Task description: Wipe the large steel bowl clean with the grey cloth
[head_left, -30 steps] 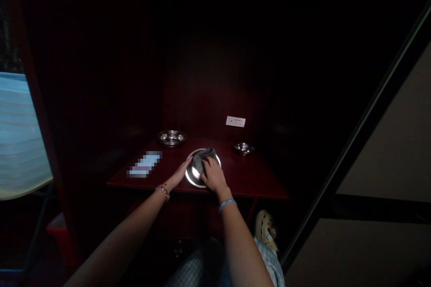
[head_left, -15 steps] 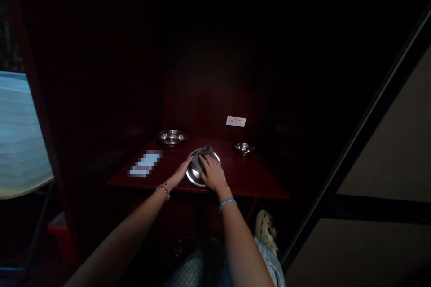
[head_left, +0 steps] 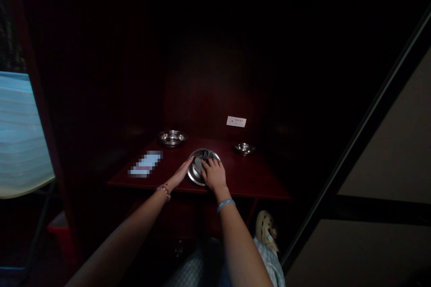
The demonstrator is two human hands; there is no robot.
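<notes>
A shiny metal bowl (head_left: 196,178) sits near the front edge of the dark red desk. My left hand (head_left: 182,172) holds its left rim, fingers straight along the side. Inside the bowl lies a crumpled grey cloth (head_left: 199,163). My right hand (head_left: 214,175) presses on this cloth with bent fingers at the bowl's right side; part of the cloth and rim is hidden beneath it.
A larger metal bowl (head_left: 172,138) stands at the back left of the desk (head_left: 256,179), a smaller one (head_left: 244,148) at the back right. A blurred-out flat object (head_left: 146,164) lies left. Behind is a wall socket (head_left: 236,121). Dark panels enclose the sides.
My right hand has slid a little to the right with the cloth, which is now flatter and lower in the bowl. The left hand stays at the rim.
</notes>
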